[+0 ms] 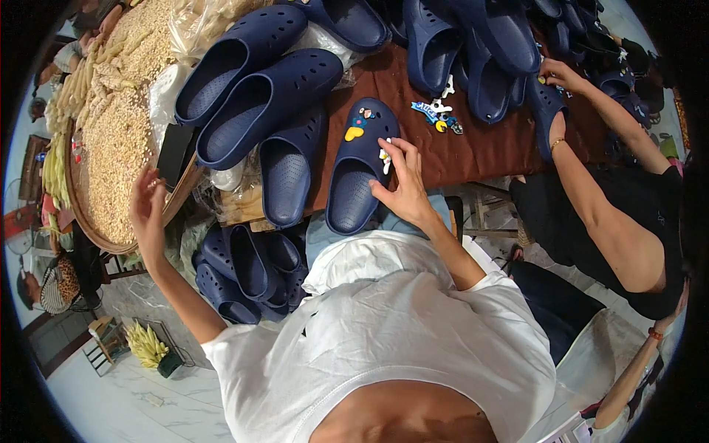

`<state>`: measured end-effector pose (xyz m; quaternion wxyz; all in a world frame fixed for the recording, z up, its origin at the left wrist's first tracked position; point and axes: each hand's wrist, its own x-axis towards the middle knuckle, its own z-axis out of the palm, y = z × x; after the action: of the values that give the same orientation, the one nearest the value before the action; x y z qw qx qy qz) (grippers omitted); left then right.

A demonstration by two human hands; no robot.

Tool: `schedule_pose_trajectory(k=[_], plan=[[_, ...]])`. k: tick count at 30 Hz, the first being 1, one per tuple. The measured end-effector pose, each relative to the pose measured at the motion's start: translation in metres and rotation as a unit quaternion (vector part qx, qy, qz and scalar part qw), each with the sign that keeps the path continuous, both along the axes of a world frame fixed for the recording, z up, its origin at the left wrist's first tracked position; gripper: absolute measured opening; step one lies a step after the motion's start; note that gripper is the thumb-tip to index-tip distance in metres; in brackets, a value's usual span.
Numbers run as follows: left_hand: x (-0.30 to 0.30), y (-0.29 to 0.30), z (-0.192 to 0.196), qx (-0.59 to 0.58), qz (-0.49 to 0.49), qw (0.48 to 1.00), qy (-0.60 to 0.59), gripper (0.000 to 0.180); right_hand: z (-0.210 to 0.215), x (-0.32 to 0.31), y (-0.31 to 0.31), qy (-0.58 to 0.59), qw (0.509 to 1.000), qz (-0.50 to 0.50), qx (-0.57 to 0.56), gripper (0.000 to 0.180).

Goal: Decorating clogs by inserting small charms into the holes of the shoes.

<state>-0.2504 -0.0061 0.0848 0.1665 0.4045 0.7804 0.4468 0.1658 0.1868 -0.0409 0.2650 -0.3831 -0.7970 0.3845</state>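
A navy clog (353, 187) lies in front of me at the table's near edge, toe pointing away. Its upper carries a yellow heart charm (354, 134) and a small dark figure charm. My right hand (402, 181) is at the clog's right side, fingers and thumb curved around a white shoe charm (385, 159) that they partly hide. My left hand (150, 203) is raised near the black box (177, 155) and the tray's edge, fingers loosely apart, nothing visible in them. More charms (442, 114) lie in a small pile beyond the clog, to its right.
Several navy clogs (269, 103) lie to the left and others (495, 81) at the back right of the brown cloth (473, 159). A round tray of pale kernels (107, 240) stands at left. At right, a co-worker's hands (563, 77) handle another clog. More clogs (251, 262) sit below the table.
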Motion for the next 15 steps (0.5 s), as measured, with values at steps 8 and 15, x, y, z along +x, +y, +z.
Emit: schedule_pose_trajectory(k=[8,15], plan=[[0.187,0.027,-0.058,-0.114,-0.233,0.862,-0.435,0.041,-0.006,0.01,0.015,0.142,0.982,-0.084,-0.094,0.042],[0.284,0.066,-0.105,-0.065,-0.194,0.854,-0.479,0.054,-0.024,0.04,0.085,-0.027,0.979,-0.16,0.121,0.031]])
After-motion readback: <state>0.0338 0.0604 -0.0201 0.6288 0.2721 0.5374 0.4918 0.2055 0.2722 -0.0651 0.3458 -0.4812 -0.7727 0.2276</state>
